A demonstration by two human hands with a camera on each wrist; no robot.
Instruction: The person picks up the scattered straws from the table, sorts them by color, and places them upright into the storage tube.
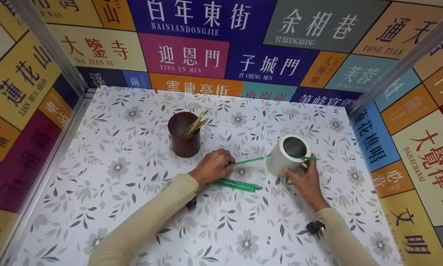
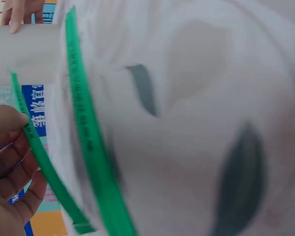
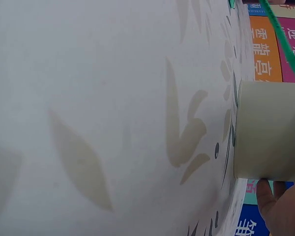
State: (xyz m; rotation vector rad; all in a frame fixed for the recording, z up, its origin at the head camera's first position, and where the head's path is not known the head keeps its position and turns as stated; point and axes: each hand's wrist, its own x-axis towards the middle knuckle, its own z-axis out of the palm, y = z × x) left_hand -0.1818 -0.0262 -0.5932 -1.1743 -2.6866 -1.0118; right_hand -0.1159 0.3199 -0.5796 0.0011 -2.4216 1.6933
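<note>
Green, slim and printed, one strip (image 2: 43, 157) is pinched tightly between the thumb and fingers of the left hand (image 1: 212, 166), just left of the white container (image 1: 276, 162); its free end reaches the container's side, though I cannot tell whether they touch. On the container's near right, the right hand (image 1: 307, 177) grips it, thumb and fingers spread as wide as its body. Another green tip (image 1: 310, 158) shows at the container's right rim. More green strips (image 1: 243, 188) lie left and nearer on the flowered bench (image 1: 191, 240). Farther left of the container stands a dark red cup (image 1: 185, 146) with thin sticks (image 1: 194, 125); behind rises a lettered wall (image 1: 188, 55).
</note>
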